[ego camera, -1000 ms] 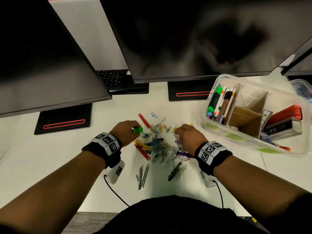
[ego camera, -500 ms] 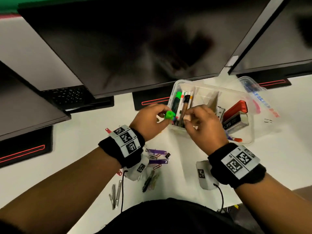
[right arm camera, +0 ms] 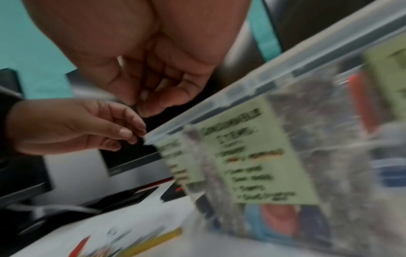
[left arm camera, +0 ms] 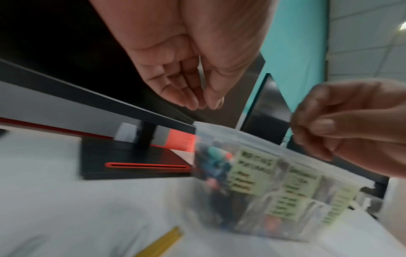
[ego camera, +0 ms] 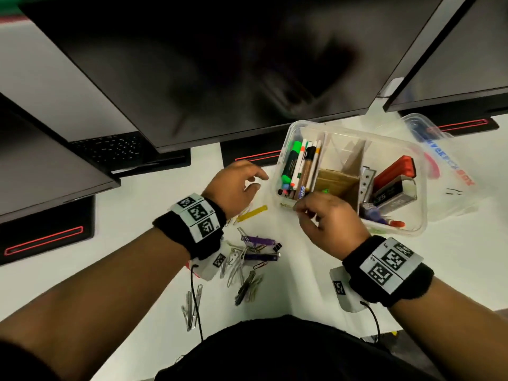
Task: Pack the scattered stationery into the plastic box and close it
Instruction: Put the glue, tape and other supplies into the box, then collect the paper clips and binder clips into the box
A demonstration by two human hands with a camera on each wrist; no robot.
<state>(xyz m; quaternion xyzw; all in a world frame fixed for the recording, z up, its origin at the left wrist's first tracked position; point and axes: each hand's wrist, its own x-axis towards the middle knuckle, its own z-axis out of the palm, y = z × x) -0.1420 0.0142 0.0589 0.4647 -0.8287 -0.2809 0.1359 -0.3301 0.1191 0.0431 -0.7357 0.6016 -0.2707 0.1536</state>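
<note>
The clear plastic box [ego camera: 395, 231] stands open at right, holding markers [ego camera: 299, 166], a cardboard divider [ego camera: 338, 182] and a red stapler [ego camera: 395, 171]. A small green clip [ego camera: 325, 191] lies in the cardboard compartment. My right hand [ego camera: 302, 207] hovers at the box's near rim, fingertips pinched together; I see nothing between them [right arm camera: 149, 104]. My left hand [ego camera: 255, 182] hangs just left of the box, fingers relaxed and empty [left arm camera: 197, 102]. A pile of paper clips and binder clips [ego camera: 255, 254] and a yellow fastener strip [ego camera: 253, 213] lie on the white desk.
The box's lid [ego camera: 445, 171] lies flat behind the box on the right. Dark monitors [ego camera: 220, 64] overhang the desk, with black stands [ego camera: 46, 237] and a keyboard [ego camera: 110, 149] behind. Several metal clips [ego camera: 192, 306] lie near the desk's front edge.
Both hands went from the clip pile to the box. My left hand let go of the green clip, which now lies in the box, and drew back to the left.
</note>
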